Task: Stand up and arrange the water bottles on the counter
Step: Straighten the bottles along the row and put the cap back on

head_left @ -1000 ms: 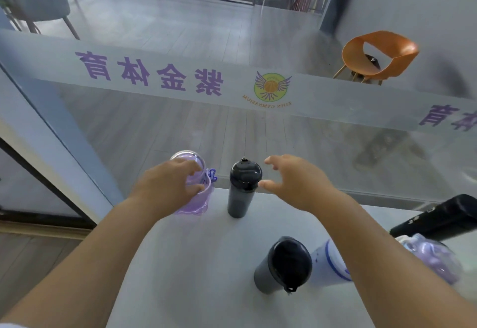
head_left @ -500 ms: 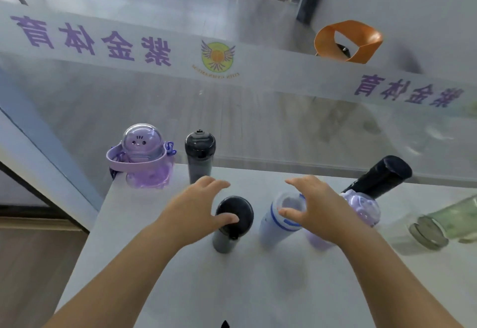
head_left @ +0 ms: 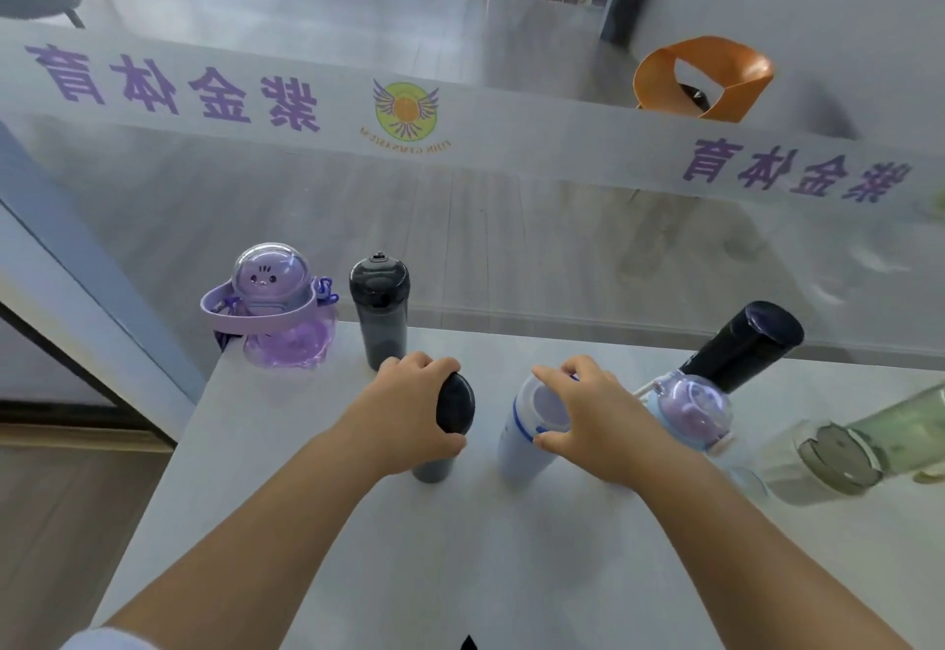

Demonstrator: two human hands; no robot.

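Gripping the black bottle by its cap, my left hand holds it upright mid-worktop. My right hand clasps the white bottle just beside it. A purple bottle and a grey bottle stand at the far left corner.

Both bare forearms extend forward, converging slightly; left grip palm-down, fingers curled over the dark bottle; right grip clasping the white bottle, thumb near, fingers arched above.

On the counter, the domed bottle stands left of the tall bottle.
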